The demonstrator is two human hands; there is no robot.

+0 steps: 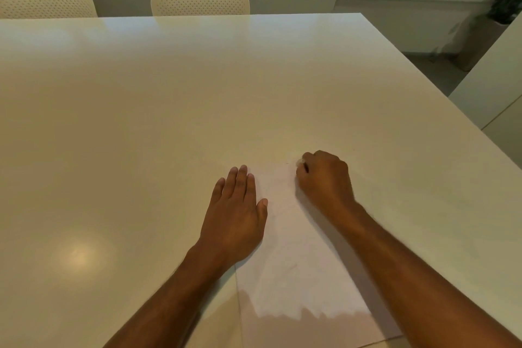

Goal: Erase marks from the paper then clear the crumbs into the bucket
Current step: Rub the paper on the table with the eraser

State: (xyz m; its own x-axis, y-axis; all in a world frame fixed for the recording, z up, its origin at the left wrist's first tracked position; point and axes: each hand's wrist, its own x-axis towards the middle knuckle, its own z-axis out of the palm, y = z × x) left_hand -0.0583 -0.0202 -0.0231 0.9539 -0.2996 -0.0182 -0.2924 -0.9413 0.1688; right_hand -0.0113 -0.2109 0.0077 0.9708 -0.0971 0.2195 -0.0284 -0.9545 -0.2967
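The paper (pixel 296 257) is lying on the table (pixel 141 121) at 6 o'clock, the left hand (pixel 234 217) pressing flat, fingers straight, on its 9 o'clock edge. The right hand (pixel 324 178) is curling tight around a small whitish eraser (pixel 300 161) at the sheet's 12 o'clock end. Recommended: short strokes, steady pressure, sheet pinned; no bucket in view.

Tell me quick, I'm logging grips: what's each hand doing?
Left hand: open, flat on the paper.
Right hand: fingers curled, pinching something small and pale, likely an eraser.
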